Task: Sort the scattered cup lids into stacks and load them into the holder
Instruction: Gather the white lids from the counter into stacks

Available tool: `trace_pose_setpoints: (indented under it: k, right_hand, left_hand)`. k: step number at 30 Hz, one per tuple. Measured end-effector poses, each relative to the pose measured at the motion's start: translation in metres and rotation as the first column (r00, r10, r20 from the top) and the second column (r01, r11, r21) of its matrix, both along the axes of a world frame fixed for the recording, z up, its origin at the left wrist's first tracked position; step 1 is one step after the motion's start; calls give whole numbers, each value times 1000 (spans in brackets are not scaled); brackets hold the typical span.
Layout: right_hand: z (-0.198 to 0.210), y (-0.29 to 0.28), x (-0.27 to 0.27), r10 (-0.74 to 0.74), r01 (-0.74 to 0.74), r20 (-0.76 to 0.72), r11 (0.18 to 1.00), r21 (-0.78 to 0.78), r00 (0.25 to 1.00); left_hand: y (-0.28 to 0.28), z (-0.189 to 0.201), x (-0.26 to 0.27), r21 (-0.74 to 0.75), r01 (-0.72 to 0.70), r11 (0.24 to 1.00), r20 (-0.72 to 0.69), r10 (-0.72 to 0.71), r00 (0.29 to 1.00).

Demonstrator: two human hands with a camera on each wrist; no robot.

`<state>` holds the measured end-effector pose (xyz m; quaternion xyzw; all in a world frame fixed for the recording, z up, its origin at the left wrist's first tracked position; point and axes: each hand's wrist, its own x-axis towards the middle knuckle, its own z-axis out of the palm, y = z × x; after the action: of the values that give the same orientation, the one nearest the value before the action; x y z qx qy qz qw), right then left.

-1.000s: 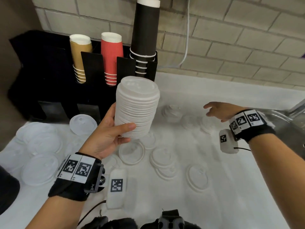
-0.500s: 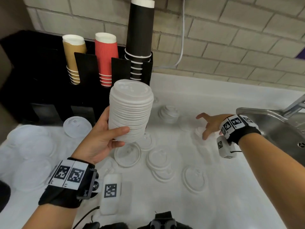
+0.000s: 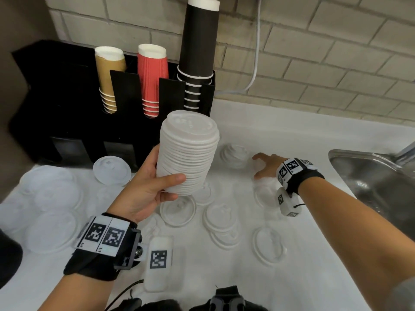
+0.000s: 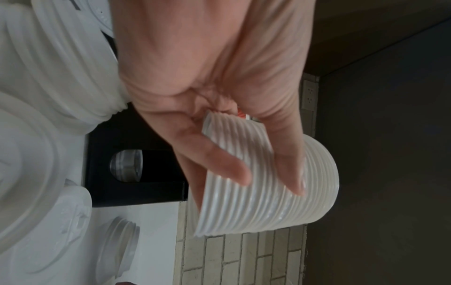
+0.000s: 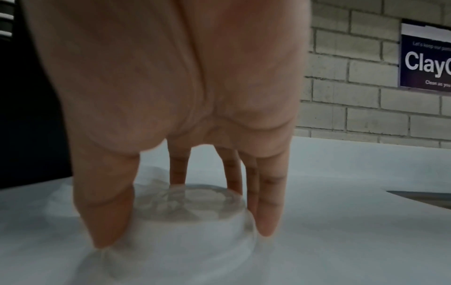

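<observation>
My left hand point(image 3: 166, 176) grips a tall stack of white cup lids point(image 3: 188, 153), upright above the counter in front of the black holder point(image 3: 67, 97). In the left wrist view my fingers point(image 4: 227, 169) curl round that ribbed stack point(image 4: 268, 192). My right hand point(image 3: 258, 166) is down on the counter further right. Its thumb and fingers point(image 5: 268, 221) stand on either side of a short lid stack point(image 5: 190, 204) and touch its sides. Another small lid stack point(image 3: 234, 153) sits just to its left. Single lids point(image 3: 178, 211) point(image 3: 268, 245) lie scattered in front.
The holder carries tan point(image 3: 109, 77), red point(image 3: 152, 77) and black cup stacks point(image 3: 199, 52), and a lower slot holds clear lids point(image 4: 127, 165). Wide flat lids point(image 3: 51, 230) cover the left counter. A steel sink point(image 3: 377, 182) lies at the right, with a brick wall behind.
My right hand has come down from hovering over the counter and now has its fingers round the short lid stack. The left hand still holds the tall stack in the same place.
</observation>
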<state>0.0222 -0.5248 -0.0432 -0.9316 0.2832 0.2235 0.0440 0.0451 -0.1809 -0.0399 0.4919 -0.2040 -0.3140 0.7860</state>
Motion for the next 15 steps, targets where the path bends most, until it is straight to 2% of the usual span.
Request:
trace_pose_setpoints:
  k: [3, 7, 10, 15]
  right_hand:
    - [5, -3, 0, -31, 32, 30, 999, -32, 999]
    - [18, -5, 1, -27, 22, 172, 999, 30, 985]
    - [16, 3, 2, -1, 2, 73, 1000, -14, 997]
    - [5, 7, 6, -22, 20, 62, 999, 33, 998]
  left_hand:
    - [-1, -2, 1, 8, -18, 1000, 2, 18, 1000]
    - [-2, -3, 2, -1, -25, 1000, -12, 25, 1000]
    - [-4, -2, 2, -2, -27, 1000, -17, 27, 1000]
    - [-4, -3, 3, -8, -19, 1000, -14, 19, 1000]
